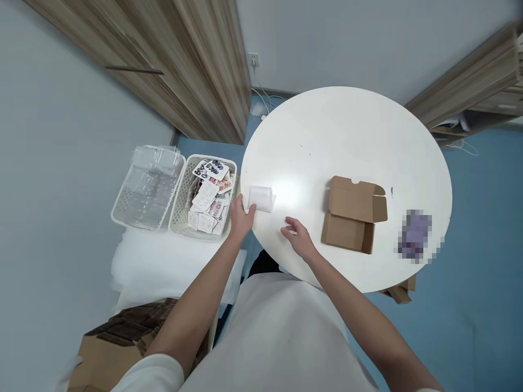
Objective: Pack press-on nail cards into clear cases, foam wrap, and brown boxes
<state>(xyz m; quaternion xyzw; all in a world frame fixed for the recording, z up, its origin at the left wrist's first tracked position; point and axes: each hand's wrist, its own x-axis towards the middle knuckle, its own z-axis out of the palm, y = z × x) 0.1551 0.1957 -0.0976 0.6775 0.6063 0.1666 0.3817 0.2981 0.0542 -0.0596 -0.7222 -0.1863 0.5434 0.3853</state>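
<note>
Work at a round white table [347, 125], seen from above. A small rectangular packet in translucent white wrapping [260, 198] lies at the table's left side, near the rim. The left hand [242, 218] is at its near left corner, thumb parted from the fingers and seemingly touching the wrapping, without a closed grip. The right hand [299, 238] is well apart from the left, loosely curled above the table between packet and box, with nothing visible in its fingers. The brown cardboard box [356, 198] is already folded into shape, its lid thrown back. Judged from this layout, the wrapping is largely done, though a loose edge shows at the packet's right; the box remains unclosed, with the packet outside it. Left of the table, a white perforated plastic basket [195, 236] holds printed cards [206, 193]; beside it, a second white basket [137, 225] holds clear plastic containers [151, 188]. The cards bear lines of print and coloured pictures, too small to read. A purple object [415, 234] at right is pixelated beyond identification. No brand is legible.
</note>
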